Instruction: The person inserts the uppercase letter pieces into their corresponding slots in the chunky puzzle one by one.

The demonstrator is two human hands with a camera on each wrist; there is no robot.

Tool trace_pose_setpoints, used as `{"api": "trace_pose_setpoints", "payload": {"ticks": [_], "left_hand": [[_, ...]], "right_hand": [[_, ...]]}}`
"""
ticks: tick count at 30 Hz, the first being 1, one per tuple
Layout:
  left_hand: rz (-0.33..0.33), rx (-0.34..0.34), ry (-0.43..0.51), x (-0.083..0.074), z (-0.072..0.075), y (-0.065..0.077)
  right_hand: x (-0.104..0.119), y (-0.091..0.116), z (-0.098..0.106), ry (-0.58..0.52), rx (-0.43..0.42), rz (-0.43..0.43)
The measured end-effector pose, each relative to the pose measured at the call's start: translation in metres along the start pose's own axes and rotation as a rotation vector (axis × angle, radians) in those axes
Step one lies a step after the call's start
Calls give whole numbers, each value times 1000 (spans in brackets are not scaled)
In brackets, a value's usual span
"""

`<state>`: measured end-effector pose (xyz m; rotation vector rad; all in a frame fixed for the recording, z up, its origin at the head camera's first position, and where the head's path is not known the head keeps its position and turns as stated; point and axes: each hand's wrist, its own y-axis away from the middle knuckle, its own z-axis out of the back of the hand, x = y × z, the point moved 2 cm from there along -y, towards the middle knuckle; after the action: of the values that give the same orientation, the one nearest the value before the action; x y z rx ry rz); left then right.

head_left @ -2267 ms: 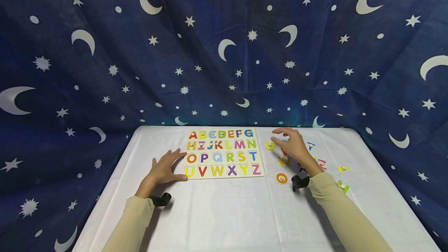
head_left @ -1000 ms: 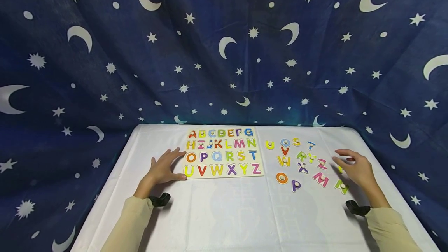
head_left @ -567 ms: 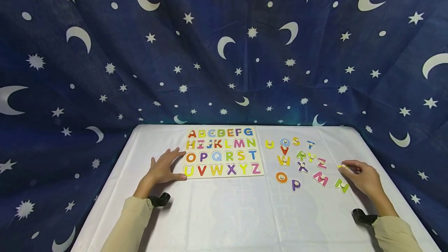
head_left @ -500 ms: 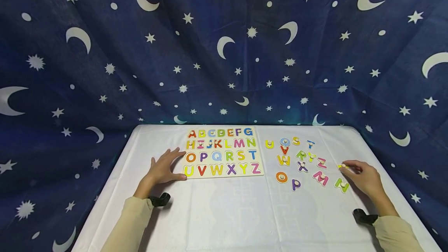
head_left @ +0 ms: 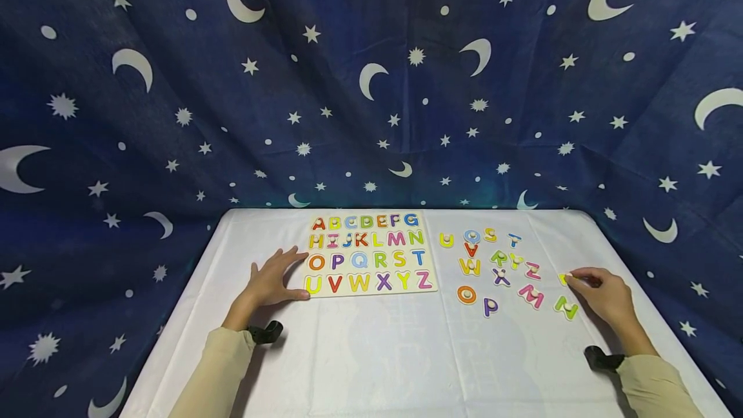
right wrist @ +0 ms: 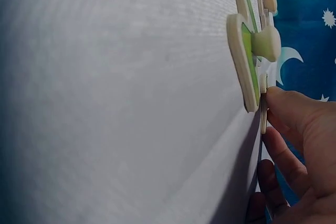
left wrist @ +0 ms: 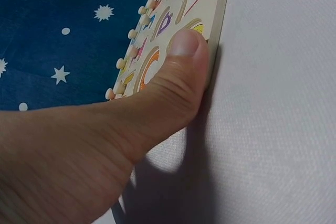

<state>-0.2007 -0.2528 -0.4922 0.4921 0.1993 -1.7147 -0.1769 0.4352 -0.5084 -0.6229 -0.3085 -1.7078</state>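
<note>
My left hand rests at the left side of the wooden alphabet puzzle board, fingers spread. In the left wrist view the thumb lies on the board's corner. Knobbed letters fill the upper row and the start of the second; printed recesses show in the rest. Far to the right, my right hand pinches a yellow letter L piece, mostly hidden by the fingers. A green letter N piece lies just in front of that hand, its knob large in the right wrist view.
Several loose knobbed letters lie between board and right hand, among them a pink M, an orange O, a purple P and a yellow U. A dark star-patterned cloth hangs behind the white table.
My right hand has moved from above the loose letters near the board out to the right, and its fingers have closed on the yellow letter L piece. My left hand has stayed put.
</note>
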Motion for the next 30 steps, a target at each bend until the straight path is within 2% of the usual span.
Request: {"api": "trace_pose_setpoints", "payload": {"ticks": [13, 17, 21, 26, 30], "left_hand": [[-2, -2, 3, -1, 1, 2], [2, 2, 10, -3, 2, 3], [4, -3, 12, -4, 2, 4], [0, -10, 4, -3, 2, 3], [10, -6, 3, -2, 0, 1]], "right_hand": [[4, -1, -1, -17, 13, -52], [8, -2, 1, 1, 11, -25], [18, -3, 2, -11, 13, 20], [38, -9, 1, -66, 46, 22], [55, -16, -2, -93, 37, 63]]}}
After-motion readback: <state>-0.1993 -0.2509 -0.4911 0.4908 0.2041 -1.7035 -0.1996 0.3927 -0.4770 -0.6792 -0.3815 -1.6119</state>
